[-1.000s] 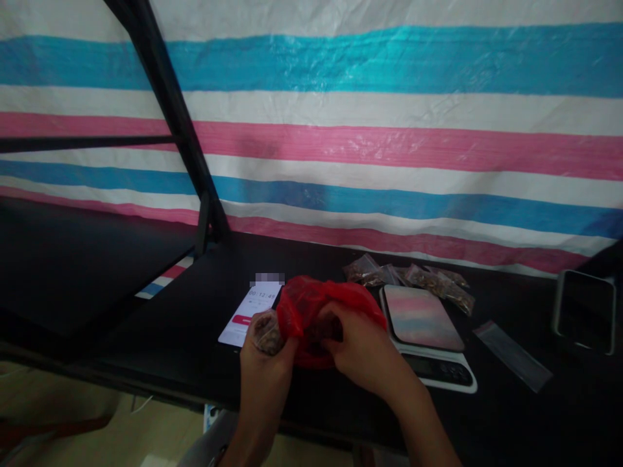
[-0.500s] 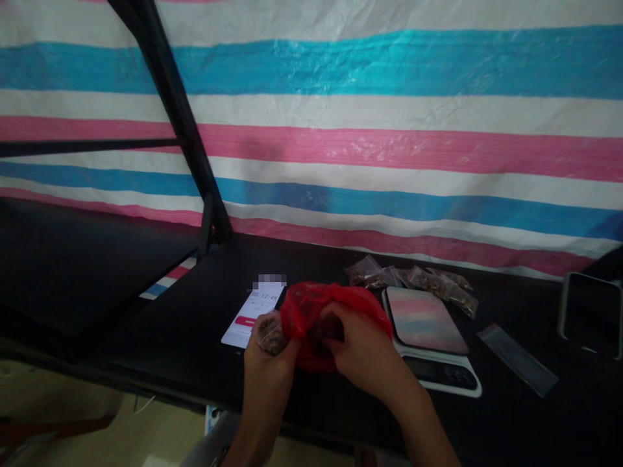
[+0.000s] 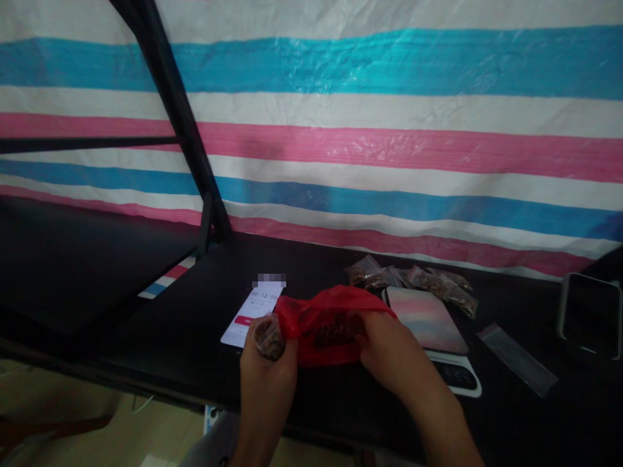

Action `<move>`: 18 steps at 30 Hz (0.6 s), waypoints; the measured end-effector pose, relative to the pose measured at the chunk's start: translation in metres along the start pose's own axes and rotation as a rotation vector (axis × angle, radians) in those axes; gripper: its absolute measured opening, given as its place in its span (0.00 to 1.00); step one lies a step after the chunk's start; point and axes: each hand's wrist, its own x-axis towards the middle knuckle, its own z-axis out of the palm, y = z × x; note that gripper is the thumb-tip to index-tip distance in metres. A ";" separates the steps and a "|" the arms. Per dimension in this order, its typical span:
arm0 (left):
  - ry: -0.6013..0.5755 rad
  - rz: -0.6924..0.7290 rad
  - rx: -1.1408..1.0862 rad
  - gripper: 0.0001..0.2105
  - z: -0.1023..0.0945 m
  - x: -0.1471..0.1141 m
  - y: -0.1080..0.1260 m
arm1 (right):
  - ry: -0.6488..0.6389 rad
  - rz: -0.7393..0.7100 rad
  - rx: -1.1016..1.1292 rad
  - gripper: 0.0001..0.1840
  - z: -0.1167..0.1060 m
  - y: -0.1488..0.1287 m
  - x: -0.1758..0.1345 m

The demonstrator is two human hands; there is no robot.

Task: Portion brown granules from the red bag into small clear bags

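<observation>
A red plastic bag (image 3: 331, 353) lies spread between my hands, its mouth pulled wide, with dark contents showing inside. My left hand (image 3: 267, 376) is closed round a small clear zip bag (image 3: 269, 338) of brown bits and also pinches the red bag's left edge. At the right side of the mouth is my right hand (image 3: 389, 353), its thumb on the near rim and its fingers hidden inside the bag. Beside my right forearm sits a digital scale (image 3: 428, 318), its lower part partly covered by the arm. A phone (image 3: 253, 311) showing a running timer lies left of my left hand.
Several filled zip bags (image 3: 433, 282) rest behind the scale. An unfilled clear zip bag (image 3: 518, 360) lies to its right, and another phone-like device (image 3: 591, 314) is farther right. A black metal post (image 3: 170, 97) rises at the table's back left, before a striped sheet.
My right hand has shifted to the right, stretching the red bag's mouth wider and covering more of the scale. My left hand stays nearly in place with the small bag.
</observation>
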 end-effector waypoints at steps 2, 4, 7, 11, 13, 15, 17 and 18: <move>-0.029 -0.045 -0.011 0.18 0.001 -0.003 -0.002 | -0.044 -0.003 -0.015 0.27 0.001 -0.006 0.000; -0.072 -0.099 -0.015 0.20 0.001 -0.004 -0.005 | -0.075 -0.001 -0.031 0.27 0.001 -0.010 0.001; -0.105 -0.107 -0.079 0.22 -0.002 -0.004 -0.014 | -0.088 0.012 -0.042 0.25 -0.002 -0.015 0.001; -0.101 -0.038 -0.161 0.22 -0.005 -0.005 -0.020 | -0.067 0.022 -0.054 0.25 -0.003 -0.017 0.000; -0.117 -0.020 -0.154 0.22 -0.005 -0.006 -0.018 | -0.058 -0.004 -0.040 0.27 -0.002 -0.017 -0.001; -0.119 -0.001 -0.147 0.21 -0.004 -0.007 -0.015 | -0.047 -0.048 -0.016 0.29 -0.001 -0.015 0.000; -0.094 0.011 -0.130 0.20 -0.003 -0.007 -0.013 | -0.013 -0.049 -0.020 0.30 -0.002 -0.011 0.000; -0.083 0.007 -0.113 0.20 -0.003 -0.006 -0.012 | -0.001 -0.025 -0.036 0.30 -0.003 -0.009 0.001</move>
